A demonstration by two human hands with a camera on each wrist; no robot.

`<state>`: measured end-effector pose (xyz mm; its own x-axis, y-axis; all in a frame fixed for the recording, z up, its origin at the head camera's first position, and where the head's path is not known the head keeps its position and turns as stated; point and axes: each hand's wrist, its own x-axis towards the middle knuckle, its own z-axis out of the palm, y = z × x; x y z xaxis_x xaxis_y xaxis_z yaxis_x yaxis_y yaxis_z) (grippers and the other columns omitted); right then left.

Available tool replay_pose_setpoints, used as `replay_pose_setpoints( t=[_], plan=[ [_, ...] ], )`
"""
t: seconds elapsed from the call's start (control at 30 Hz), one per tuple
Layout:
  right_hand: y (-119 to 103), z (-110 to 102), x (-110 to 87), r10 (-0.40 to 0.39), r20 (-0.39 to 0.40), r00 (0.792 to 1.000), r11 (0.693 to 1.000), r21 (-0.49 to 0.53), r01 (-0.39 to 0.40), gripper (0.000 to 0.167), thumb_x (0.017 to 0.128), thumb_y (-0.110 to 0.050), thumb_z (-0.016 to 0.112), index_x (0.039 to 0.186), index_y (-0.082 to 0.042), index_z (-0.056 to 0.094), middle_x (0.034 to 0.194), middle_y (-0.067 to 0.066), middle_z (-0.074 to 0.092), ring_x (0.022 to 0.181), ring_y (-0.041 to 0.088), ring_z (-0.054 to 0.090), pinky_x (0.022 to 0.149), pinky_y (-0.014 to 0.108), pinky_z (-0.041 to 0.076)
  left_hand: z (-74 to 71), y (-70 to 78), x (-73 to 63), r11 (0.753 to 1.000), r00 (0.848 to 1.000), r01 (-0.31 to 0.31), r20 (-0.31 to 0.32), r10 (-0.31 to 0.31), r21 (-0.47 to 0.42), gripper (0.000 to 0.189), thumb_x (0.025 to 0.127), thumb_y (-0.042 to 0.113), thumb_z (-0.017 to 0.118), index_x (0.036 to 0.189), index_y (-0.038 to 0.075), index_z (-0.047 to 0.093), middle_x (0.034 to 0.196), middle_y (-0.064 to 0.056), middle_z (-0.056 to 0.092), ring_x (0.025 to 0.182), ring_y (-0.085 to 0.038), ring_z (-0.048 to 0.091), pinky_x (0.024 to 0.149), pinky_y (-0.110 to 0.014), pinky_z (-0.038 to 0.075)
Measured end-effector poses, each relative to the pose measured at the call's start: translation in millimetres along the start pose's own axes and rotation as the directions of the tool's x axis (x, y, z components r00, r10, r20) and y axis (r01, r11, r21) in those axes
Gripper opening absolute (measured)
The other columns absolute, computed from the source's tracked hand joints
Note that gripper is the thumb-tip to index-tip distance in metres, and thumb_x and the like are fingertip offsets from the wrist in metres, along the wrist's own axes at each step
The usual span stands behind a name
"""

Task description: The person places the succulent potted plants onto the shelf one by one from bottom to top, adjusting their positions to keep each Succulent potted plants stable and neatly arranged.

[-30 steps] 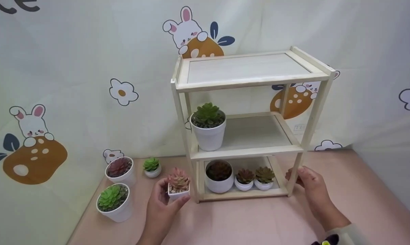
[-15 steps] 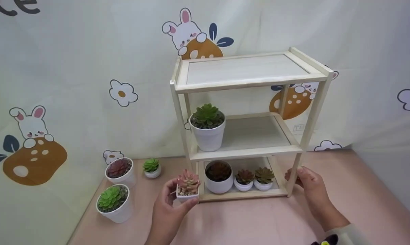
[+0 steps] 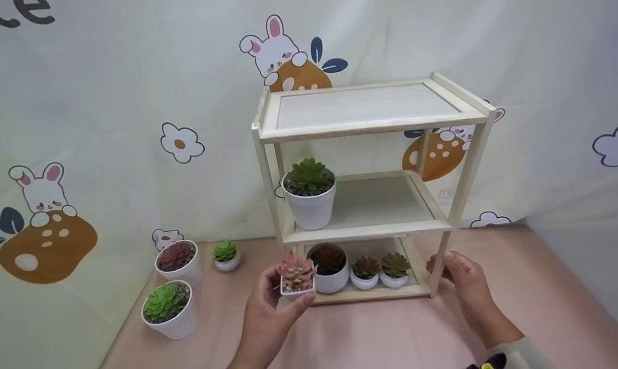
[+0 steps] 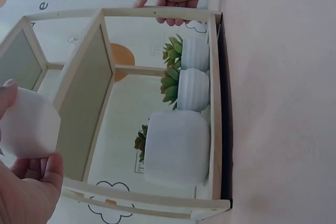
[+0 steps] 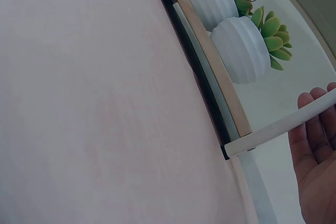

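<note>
The left hand [image 3: 273, 307] pinches the pink plant [image 3: 297, 273] by its pot [image 4: 32, 121] at the rack [image 3: 370, 129]'s seven o'clock corner; the right hand [image 3: 467, 281] grips a post [image 3: 471, 169] at five. I'd carry it level, clear of the shelf edges [image 3: 370, 231]; the middle shelf [image 3: 386, 202] has room at three o'clock from the green plant [image 3: 310, 205].

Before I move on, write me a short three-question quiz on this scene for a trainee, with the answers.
1. Multiple choice: which shelf of the rack bears exactly one plant? A) top B) middle C) bottom
2. True or false: the right hand holds the pink plant.
3. Count: how many plants stand on the table, outside the rack?

Key
1. B, the middle shelf.
2. False; the left hand holds it, while the right grips the rack.
3. Three: a dark red plant, a big green plant and a small green plant.
</note>
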<state>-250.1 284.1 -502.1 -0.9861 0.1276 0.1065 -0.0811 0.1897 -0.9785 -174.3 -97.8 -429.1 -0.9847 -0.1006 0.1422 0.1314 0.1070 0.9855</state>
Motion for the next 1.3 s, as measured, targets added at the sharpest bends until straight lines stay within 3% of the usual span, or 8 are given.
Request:
replay_pose_setpoints(
  t=[0.33, 0.43, 0.97, 1.3],
  plan=[
    [0.0, 2.4, 1.6, -0.031, -0.009, 0.999, 0.999, 0.022, 0.031, 0.055, 0.113, -0.039, 0.040, 0.118, 0.008, 0.067, 0.110, 0.012, 0.074, 0.105, 0.013, 0.070, 0.095, 0.020, 0.053, 17.1, 9.4, 6.7, 0.997, 0.998, -0.051, 0.023, 0.052, -0.065, 0.065, 0.081, 0.010, 0.088, 0.133, -0.002, 0.051, 0.135, -0.017, 0.058, 0.132, -0.026, 0.057, 0.112, -0.029, 0.048],
    [-0.2, 3.6, 1.8, -0.032, -0.016, 0.999, 0.998, 0.049, 0.033, 0.053, 0.113, -0.035, 0.041, 0.118, 0.010, 0.067, 0.105, 0.010, 0.075, 0.103, 0.014, 0.070, 0.094, 0.024, 0.054, 21.8, 12.2, 10.1, 0.996, 0.998, -0.064, 0.020, 0.066, -0.067, 0.065, 0.081, 0.011, 0.088, 0.133, -0.001, 0.051, 0.134, -0.017, 0.058, 0.131, -0.026, 0.058, 0.111, -0.029, 0.048],
    [0.6, 3.2, 0.2, -0.016, -0.013, 1.000, 1.000, 0.027, 0.016, 0.053, 0.113, -0.038, 0.040, 0.120, 0.007, 0.067, 0.112, 0.015, 0.075, 0.106, 0.012, 0.070, 0.095, 0.019, 0.051, 45.8, 24.1, 19.5, 0.991, 0.992, -0.124, 0.016, 0.125, -0.057, 0.063, 0.079, 0.010, 0.089, 0.131, 0.001, 0.053, 0.131, -0.014, 0.058, 0.130, -0.025, 0.057, 0.114, -0.030, 0.047],
    [0.4, 2.1, 0.6, -0.018, -0.023, 1.000, 0.998, 0.051, 0.019, 0.053, 0.113, -0.038, 0.042, 0.119, 0.009, 0.067, 0.111, 0.016, 0.075, 0.104, 0.012, 0.071, 0.093, 0.019, 0.052, 60.2, 35.3, 23.5, 0.984, 0.987, -0.155, 0.024, 0.157, -0.092, 0.064, 0.082, 0.010, 0.088, 0.134, 0.003, 0.051, 0.133, -0.014, 0.057, 0.129, -0.025, 0.061, 0.109, -0.030, 0.051]
  ],
)
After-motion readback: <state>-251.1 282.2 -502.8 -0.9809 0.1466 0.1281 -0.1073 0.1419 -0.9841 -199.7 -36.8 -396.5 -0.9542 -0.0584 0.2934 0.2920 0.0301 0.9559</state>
